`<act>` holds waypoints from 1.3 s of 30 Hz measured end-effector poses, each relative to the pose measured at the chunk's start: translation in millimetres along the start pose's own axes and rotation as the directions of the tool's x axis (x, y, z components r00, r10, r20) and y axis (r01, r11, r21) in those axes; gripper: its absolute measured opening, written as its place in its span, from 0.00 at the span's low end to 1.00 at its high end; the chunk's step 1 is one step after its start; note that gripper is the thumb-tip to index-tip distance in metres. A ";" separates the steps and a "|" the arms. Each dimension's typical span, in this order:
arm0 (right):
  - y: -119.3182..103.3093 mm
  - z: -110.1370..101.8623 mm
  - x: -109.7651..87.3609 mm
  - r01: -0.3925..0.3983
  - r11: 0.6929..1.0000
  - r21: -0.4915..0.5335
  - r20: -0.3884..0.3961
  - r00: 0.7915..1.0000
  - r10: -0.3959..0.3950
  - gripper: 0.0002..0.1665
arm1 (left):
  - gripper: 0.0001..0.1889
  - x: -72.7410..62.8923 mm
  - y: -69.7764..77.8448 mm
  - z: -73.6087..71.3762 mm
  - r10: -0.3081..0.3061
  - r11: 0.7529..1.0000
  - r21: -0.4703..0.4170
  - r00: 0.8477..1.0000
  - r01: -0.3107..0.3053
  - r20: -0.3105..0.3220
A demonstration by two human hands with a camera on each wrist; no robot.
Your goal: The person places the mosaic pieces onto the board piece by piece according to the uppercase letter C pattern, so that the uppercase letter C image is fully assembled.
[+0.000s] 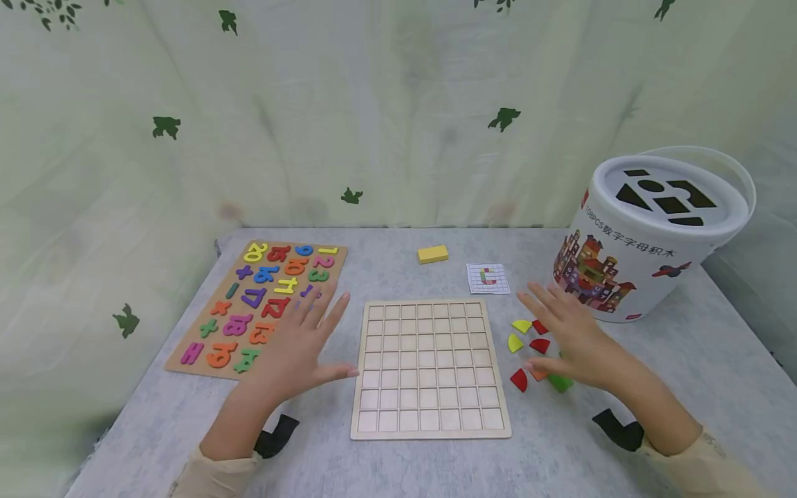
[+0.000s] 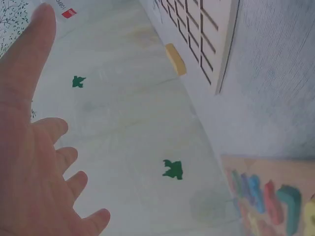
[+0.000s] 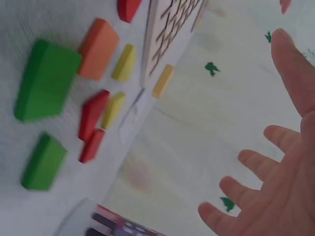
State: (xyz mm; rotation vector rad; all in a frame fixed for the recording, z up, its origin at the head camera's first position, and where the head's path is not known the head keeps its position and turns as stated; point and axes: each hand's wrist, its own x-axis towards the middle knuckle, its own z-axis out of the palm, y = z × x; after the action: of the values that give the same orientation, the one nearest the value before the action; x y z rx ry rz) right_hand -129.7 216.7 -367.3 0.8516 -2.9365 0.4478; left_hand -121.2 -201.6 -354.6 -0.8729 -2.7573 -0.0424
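My left hand is spread in the air between the number board and the wooden grid board, holding nothing. Spread likewise, my right hand hovers over the loose blocks to the right of the grid; its palm is bare in the right wrist view. Under and beside it lie red blocks, yellow blocks, an orange block and green blocks. The grid's squares hold no pieces. A small card with a coloured pattern on a printed grid lies behind these blocks.
A yellow rectangular block lies near the table's back edge. At the back right stands a tall white bucket with shape-cut holes in its lid and a handle. A pale curtain with green bird shapes hangs behind the table.
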 end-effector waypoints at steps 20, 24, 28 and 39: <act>25.4 59.7 8.6 -0.127 0.890 0.438 0.114 0.990 0.085 0.27 | 0.47 -18.8 17.3 69.1 -0.256 0.751 -0.531 0.915 0.391 0.312; 28.0 62.5 8.5 -0.118 0.907 0.405 0.082 0.992 0.092 0.22 | 0.43 -20.8 16.5 74.9 -0.231 0.746 -0.549 0.920 0.377 0.318; 27.8 63.9 9.6 -0.141 0.922 0.360 0.079 0.990 0.120 0.18 | 0.40 -22.8 17.7 78.5 -0.209 0.742 -0.564 0.925 0.362 0.318; 17.9 50.8 18.0 -0.172 0.921 0.350 0.095 0.984 0.148 0.16 | 0.37 -25.1 27.0 78.9 -0.219 0.692 -0.609 0.917 0.387 0.334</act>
State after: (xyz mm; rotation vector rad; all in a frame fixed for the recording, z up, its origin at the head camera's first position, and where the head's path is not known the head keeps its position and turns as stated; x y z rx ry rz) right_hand -152.9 207.2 -418.2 0.6633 -3.0477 1.0088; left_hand -103.9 -185.6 -438.4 -0.5472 -3.1140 -1.1295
